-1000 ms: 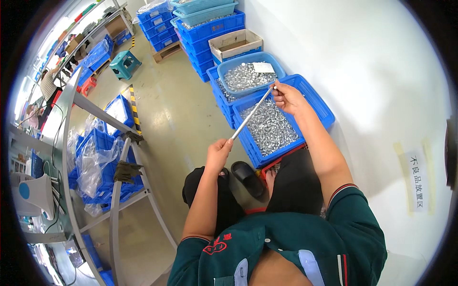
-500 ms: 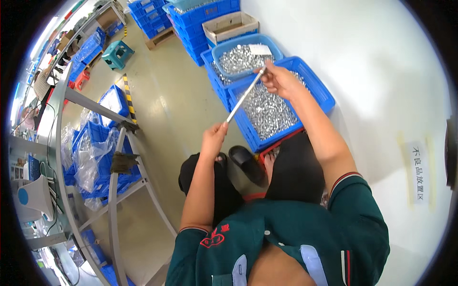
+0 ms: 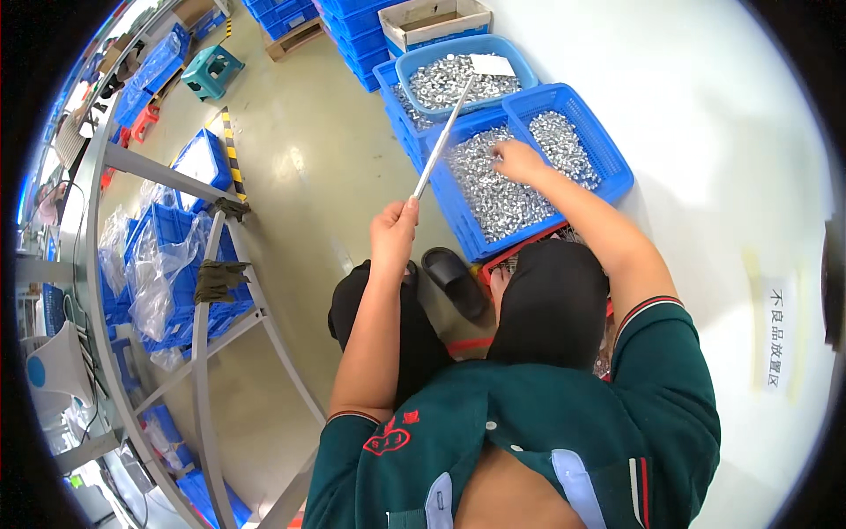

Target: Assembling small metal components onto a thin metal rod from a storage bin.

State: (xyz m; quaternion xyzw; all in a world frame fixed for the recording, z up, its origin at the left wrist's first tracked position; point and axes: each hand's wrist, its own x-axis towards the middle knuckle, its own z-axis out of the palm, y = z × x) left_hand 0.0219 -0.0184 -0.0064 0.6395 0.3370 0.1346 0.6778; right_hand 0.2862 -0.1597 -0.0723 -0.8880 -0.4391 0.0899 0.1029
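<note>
My left hand (image 3: 393, 236) is closed around the lower end of a thin, straight metal rod (image 3: 434, 160), which slants up and away from me. The rod's far end passes in front of a light-blue tub (image 3: 526, 63) of small shiny metal parts. My right hand (image 3: 520, 162) is down at the heap of small silvery metal parts (image 3: 502, 198) in a blue plastic crate (image 3: 465, 247). Its fingers are curled together at the parts; whatever they pinch is too small to make out.
Beside the heap, the crate has a second section of metal parts (image 3: 564, 145). Behind stand a cardboard-edged box (image 3: 436, 33) and stacked blue crates (image 3: 352, 40). A metal frame (image 3: 207, 370) is at left, a black slipper (image 3: 454, 282) by my feet, a white wall at right.
My right hand has left the rod's far end and come down to the metal parts in the crate. My left hand still holds the rod, now tilted more upright.
</note>
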